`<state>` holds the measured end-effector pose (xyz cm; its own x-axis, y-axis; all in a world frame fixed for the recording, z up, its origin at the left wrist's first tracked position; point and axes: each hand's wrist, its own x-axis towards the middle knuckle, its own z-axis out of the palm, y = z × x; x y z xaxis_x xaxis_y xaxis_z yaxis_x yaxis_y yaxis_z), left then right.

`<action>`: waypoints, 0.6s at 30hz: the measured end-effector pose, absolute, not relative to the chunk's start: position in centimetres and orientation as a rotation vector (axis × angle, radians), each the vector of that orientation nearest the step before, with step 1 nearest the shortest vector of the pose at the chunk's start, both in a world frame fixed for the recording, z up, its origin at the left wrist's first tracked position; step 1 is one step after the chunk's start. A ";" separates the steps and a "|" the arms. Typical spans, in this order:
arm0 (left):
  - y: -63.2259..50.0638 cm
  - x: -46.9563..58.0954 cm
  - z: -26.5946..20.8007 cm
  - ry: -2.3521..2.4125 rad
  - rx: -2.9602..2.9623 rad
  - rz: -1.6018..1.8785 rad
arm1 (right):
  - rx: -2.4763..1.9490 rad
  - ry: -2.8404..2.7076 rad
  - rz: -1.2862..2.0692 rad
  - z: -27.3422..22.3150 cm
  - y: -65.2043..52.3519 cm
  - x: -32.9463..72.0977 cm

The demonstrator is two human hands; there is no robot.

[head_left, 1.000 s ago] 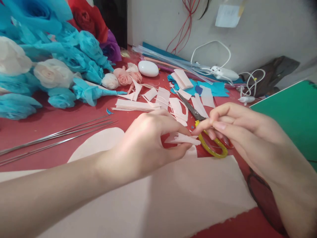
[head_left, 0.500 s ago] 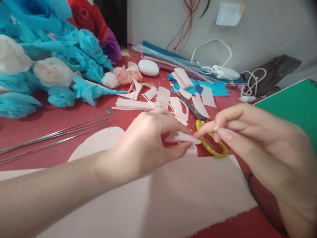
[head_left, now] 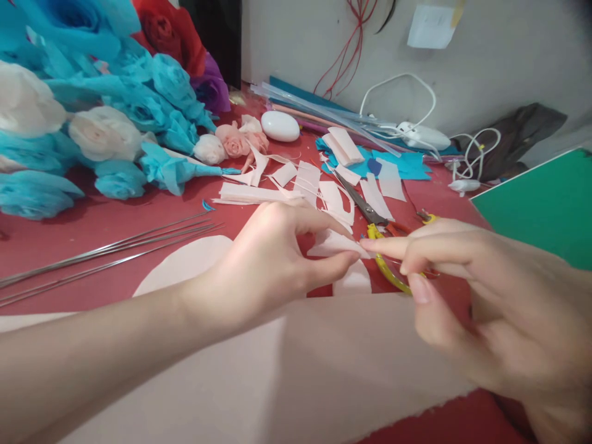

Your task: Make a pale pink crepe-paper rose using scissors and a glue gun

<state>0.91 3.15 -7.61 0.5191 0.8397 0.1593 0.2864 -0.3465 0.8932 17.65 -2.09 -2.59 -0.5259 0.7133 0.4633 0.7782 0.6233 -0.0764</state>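
Pale pink paper [head_left: 330, 244], folded, tapering, pinched in left fingers [head_left: 337, 265]; right fingers [head_left: 387, 248], grip unclear.

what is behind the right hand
Behind the right hand, a curved yellow handle and a flat green board show partly. Their covered portions, and anything else there, cannot be seen.

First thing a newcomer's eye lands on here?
Probably the big heap of bright blue flowers at upper left, with a red flower behind. Next, at centre, the left hand holding a small pale pink piece between its fingers, the right hand reaching in at the piece's tip. The green board also stands out at the right edge.
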 end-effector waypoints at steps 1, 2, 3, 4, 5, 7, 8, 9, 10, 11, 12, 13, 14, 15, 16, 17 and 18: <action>3.1 0.9 -7.6 0.930 1.874 0.782 | -1.176 -2.383 -0.205 -2.6 -2.0 17.6; 3.1 0.8 -7.6 0.927 1.869 0.774 | -1.194 -2.365 -0.195 -2.6 -2.0 17.6; 3.1 0.8 -7.6 0.926 1.868 0.767 | -1.223 -2.333 -0.181 -2.7 -2.1 17.6; 3.1 0.7 -7.6 0.927 1.869 0.762 | -1.253 -2.292 -0.169 -2.8 -2.2 17.7; 3.1 0.7 -7.6 0.929 1.869 0.763 | -1.276 -2.260 -0.153 -2.9 -2.3 17.8; 3.1 0.8 -7.6 0.929 1.859 0.766 | -1.277 -2.238 -0.116 -3.1 -2.4 17.9; 3.2 0.8 -7.6 0.924 1.849 0.769 | -1.276 -2.243 -0.104 -3.1 -2.4 17.9; 3.2 0.9 -7.5 0.920 1.835 0.774 | -1.260 -2.260 -0.099 -3.1 -2.4 18.0; 3.2 1.0 -7.5 0.913 1.821 0.781 | -1.238 -2.296 -0.095 -3.2 -2.3 18.0; 3.2 1.0 -7.5 0.908 1.808 0.786 | -1.214 -2.339 -0.098 -3.2 -2.3 18.0; 3.2 1.0 -7.5 0.904 1.799 0.790 | -1.206 -2.385 -0.098 -3.2 -2.2 18.1; 3.2 1.0 -7.5 0.900 1.793 0.797 | -1.209 -2.425 -0.088 -3.3 -2.1 18.1; 3.2 1.0 -7.5 0.893 1.793 0.803 | -1.221 -2.435 -0.077 -3.4 -2.1 18.2; 3.2 1.0 -7.6 0.890 1.805 0.805 | -1.252 -2.414 -0.068 -3.5 -2.2 18.3; 3.2 1.0 -7.6 0.888 1.827 0.810 | -1.298 -2.363 -0.065 -3.6 -2.2 18.3; 3.2 0.9 -7.7 0.893 1.854 0.816 | -1.337 -2.298 -0.073 -3.7 -2.3 18.3; 3.1 0.9 -7.8 0.901 1.884 0.824 | -1.363 -2.239 -0.086 -3.8 -2.3 18.3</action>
<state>0.92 3.14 -7.77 0.5196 0.8337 0.1869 0.2604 -0.3629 0.8947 18.25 -2.31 -3.81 -0.3639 0.8128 0.4548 0.8452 0.4934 -0.2054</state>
